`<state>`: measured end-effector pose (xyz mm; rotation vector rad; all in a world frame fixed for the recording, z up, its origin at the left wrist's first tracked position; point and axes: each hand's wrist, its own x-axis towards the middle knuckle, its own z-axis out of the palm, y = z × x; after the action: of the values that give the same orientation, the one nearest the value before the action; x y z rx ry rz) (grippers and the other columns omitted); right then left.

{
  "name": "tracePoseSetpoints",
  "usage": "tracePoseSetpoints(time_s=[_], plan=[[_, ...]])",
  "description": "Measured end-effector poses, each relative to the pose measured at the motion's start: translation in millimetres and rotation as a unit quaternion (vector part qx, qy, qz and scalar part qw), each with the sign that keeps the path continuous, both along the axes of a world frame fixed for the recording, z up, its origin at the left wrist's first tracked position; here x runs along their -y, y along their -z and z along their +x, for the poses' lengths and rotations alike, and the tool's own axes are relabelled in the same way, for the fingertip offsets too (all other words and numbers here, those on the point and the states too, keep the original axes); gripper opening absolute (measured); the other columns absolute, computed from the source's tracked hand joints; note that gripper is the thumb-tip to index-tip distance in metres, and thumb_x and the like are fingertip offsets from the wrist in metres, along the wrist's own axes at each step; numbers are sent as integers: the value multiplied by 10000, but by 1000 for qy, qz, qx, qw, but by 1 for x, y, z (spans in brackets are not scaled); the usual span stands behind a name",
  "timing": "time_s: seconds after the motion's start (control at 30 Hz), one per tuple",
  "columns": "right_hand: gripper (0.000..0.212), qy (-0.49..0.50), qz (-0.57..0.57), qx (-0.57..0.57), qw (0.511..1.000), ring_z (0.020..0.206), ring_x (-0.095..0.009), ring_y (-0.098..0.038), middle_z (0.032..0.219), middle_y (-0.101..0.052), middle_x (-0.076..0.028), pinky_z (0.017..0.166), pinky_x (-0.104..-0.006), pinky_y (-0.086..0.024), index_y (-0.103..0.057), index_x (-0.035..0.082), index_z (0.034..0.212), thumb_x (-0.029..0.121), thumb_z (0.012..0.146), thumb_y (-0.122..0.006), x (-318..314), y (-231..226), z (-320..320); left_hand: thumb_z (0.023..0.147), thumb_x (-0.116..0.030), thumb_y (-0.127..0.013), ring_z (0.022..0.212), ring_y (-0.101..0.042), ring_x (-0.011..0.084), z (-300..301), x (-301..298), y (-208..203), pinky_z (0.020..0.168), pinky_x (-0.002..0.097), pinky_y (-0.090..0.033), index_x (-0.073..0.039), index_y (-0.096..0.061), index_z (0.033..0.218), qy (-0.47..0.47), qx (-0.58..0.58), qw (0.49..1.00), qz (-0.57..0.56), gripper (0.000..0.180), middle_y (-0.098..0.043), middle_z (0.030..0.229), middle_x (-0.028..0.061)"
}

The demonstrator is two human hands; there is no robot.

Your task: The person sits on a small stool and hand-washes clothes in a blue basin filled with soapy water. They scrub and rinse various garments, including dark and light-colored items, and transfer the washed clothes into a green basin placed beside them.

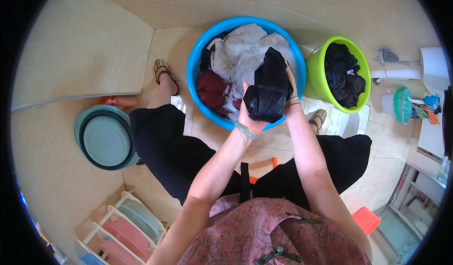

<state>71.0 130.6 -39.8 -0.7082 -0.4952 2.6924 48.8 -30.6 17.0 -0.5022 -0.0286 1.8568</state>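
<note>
A folded, wet black garment [270, 88] is held up between my two hands, over the near right part of a large blue basin [192, 78]. My left hand [245, 116] grips its left side, most of the fingers hidden behind the cloth. On the right side, my right hand [291, 83] is closed along its edge. Under the garment, the basin holds sudsy water with a pale grey-white cloth [243, 43]. A dark red cloth [212, 92] lies at the basin's left, and some black cloth shows beside the pale one.
A lime-green bucket [318, 74] of dark clothes stands right of the basin. Nested grey-green basins [106, 140] are at the left, above a white rack [127, 201] of basins. A small toilet-brush-like holder [402, 105] stands far right. An orange-red container [366, 220] sits lower right.
</note>
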Motion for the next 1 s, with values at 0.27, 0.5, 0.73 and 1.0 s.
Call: tracePoseSetpoints(time_s=[0.27, 0.5, 0.73, 1.0], plan=[[419, -36, 314, 208, 926, 823, -131, -605, 924, -631, -52, 713, -270, -508, -592, 56, 1081, 90, 710, -784, -14, -10, -22, 825, -223, -759, 1293, -409, 221, -7, -1, -15, 1073, 343, -342, -125, -8, 1528, 7, -562, 787, -254, 1034, -334, 1469, 192], [330, -94, 662, 312, 675, 886, -281, -626, 962, -616, -133, 827, -367, -497, -589, 64, 1022, 130, 723, -713, 0, -26, -29, 676, -371, -836, 1251, -463, 397, -15, -8, -28, 1036, 406, -399, -87, 1, 1511, 268, -745, 450, -412, 1217, -442, 1347, 308], [713, -157, 691, 273, 651, 986, -366, -603, 1200, -531, -208, 885, -410, -481, -419, 106, 1342, 272, 744, -771, -12, -23, -25, 726, -314, -800, 988, -609, 190, -13, -15, 20, 868, 307, -485, -1, -411, 1338, 87, -608, 736, -284, 790, -616, 1123, 106], [738, -16, 237, 66, 969, 1293, -260, -427, 1412, -433, -100, 1063, -465, -358, -227, 183, 1500, 554, 924, -501, -22, -24, 27, 857, -436, -611, 897, -544, 220, -18, 2, -33, 742, 348, -478, -58, -470, 1297, 109, 14, 993, 42, 597, -542, 1121, 108]])
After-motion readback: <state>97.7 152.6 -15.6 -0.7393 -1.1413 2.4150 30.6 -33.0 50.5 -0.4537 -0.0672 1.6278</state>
